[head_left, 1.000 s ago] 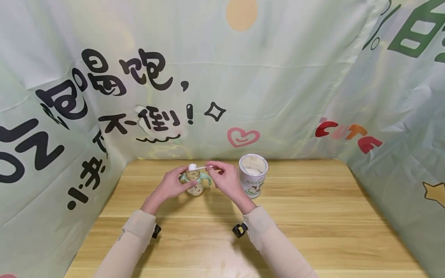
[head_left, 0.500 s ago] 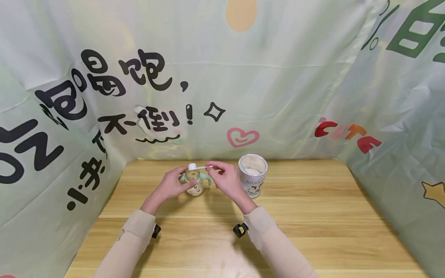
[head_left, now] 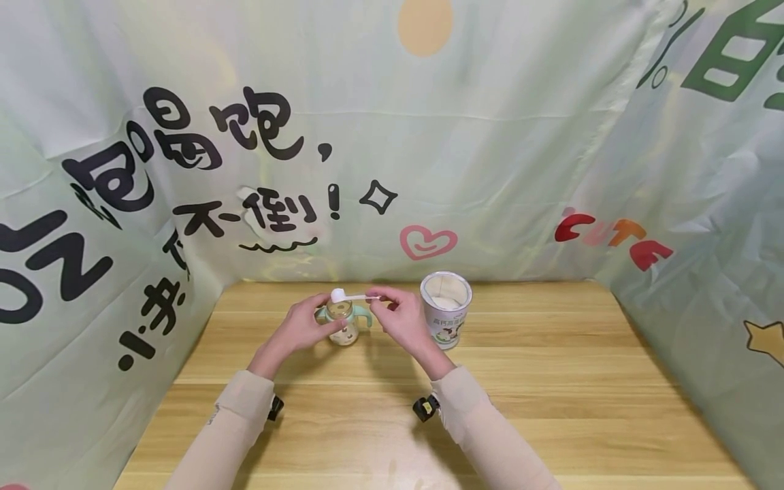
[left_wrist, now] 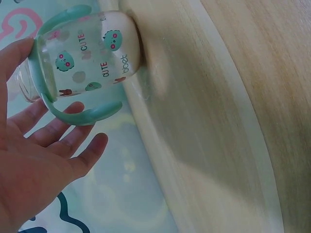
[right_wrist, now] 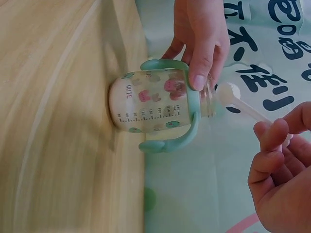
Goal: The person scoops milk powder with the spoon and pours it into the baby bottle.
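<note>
A clear baby bottle (right_wrist: 160, 99) with green handles and printed pictures stands upright on the table, something whitish at its bottom. My left hand (head_left: 304, 324) holds it near the neck, thumb on the near side; in the left wrist view this hand's (left_wrist: 43, 155) other fingers spread loosely behind a handle. Between thumb and fingers, my right hand (head_left: 401, 318) pinches the handle of a white measuring scoop (right_wrist: 229, 92). White powder shows in the scoop's bowl, which sits right over the bottle's open mouth. In the right wrist view the right hand's (right_wrist: 284, 182) remaining fingers are curled.
An open can (head_left: 445, 327) of white powder stands just right of my right hand. The wooden table (head_left: 551, 381) ends at the back against a printed cloth (head_left: 502, 170), which also hangs at both sides.
My right fingers have shifted slightly to the right and more of the scoop's handle shows. The left hand, the bottle and the can have stayed put.
</note>
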A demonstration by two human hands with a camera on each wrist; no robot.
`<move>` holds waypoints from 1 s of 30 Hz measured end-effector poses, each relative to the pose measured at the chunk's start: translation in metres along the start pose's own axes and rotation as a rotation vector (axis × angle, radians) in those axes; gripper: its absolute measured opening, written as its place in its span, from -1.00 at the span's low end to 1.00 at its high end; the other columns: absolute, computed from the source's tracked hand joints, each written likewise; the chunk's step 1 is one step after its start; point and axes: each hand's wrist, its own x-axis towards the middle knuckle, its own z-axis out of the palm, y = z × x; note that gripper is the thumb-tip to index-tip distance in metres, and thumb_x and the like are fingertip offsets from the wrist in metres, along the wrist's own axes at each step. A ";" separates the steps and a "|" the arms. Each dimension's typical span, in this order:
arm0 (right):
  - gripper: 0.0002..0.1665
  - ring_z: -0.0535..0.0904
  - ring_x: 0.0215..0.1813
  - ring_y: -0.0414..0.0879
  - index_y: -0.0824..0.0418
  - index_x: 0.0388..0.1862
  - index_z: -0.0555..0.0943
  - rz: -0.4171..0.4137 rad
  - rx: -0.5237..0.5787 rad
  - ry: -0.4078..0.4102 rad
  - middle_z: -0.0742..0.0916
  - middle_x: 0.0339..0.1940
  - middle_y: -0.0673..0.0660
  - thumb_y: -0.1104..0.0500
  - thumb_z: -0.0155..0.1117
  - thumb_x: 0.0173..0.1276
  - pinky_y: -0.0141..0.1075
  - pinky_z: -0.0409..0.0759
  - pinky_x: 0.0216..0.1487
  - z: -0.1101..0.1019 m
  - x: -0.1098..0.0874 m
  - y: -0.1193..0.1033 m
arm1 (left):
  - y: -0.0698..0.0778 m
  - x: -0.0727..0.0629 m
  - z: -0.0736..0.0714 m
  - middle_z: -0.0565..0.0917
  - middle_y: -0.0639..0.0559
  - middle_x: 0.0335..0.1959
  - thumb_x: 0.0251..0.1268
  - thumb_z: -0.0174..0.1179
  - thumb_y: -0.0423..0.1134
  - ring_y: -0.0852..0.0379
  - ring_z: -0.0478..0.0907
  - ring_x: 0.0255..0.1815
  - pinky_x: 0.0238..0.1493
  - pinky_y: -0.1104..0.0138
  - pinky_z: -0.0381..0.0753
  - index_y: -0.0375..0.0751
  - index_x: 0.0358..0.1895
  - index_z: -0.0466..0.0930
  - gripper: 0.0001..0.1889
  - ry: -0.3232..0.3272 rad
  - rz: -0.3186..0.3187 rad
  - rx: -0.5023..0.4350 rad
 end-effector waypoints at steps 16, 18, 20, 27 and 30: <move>-0.67 0.36 -0.74 -0.32 0.11 -0.02 0.85 -0.010 -0.036 0.029 0.83 -0.40 0.09 0.27 0.28 0.33 -0.44 0.24 -0.71 0.000 -0.001 0.006 | 0.000 0.000 0.001 0.61 -0.30 0.39 0.33 0.44 0.12 -0.34 0.53 0.43 0.49 -0.21 0.46 -0.28 0.49 0.45 -0.20 0.005 0.003 0.009; -0.67 0.35 -0.74 -0.30 0.13 -0.01 0.85 -0.008 -0.041 0.027 0.77 -0.57 0.04 0.26 0.27 0.34 -0.43 0.22 -0.71 0.000 -0.001 0.007 | 0.000 0.000 0.001 0.61 -0.30 0.39 0.33 0.44 0.11 -0.34 0.52 0.43 0.49 -0.21 0.46 -0.28 0.49 0.45 -0.20 0.005 0.000 0.007; -0.68 0.34 -0.74 -0.29 0.13 -0.01 0.85 -0.004 -0.044 0.025 0.69 -0.70 -0.01 0.25 0.27 0.34 -0.43 0.20 -0.71 0.000 -0.001 0.007 | 0.000 0.000 0.001 0.61 -0.30 0.39 0.33 0.44 0.11 -0.34 0.52 0.43 0.50 -0.21 0.45 -0.28 0.49 0.45 -0.20 0.003 -0.003 0.007; -0.72 0.38 -0.73 -0.28 0.05 -0.02 0.86 0.000 -0.038 0.027 0.73 -0.66 -0.02 0.18 0.28 0.43 -0.43 0.24 -0.71 -0.001 -0.001 0.008 | 0.000 0.000 0.001 0.62 -0.29 0.38 0.32 0.44 0.10 -0.35 0.53 0.42 0.49 -0.21 0.46 -0.27 0.47 0.47 -0.22 0.003 -0.004 0.007; -0.74 0.40 -0.72 -0.28 0.05 -0.01 0.86 0.011 -0.012 0.027 0.86 -0.44 0.09 0.16 0.28 0.48 -0.43 0.26 -0.70 0.000 -0.001 0.008 | 0.000 0.000 0.001 0.63 -0.29 0.37 0.32 0.45 0.10 -0.34 0.53 0.42 0.48 -0.21 0.47 -0.26 0.46 0.49 -0.24 0.002 -0.002 0.007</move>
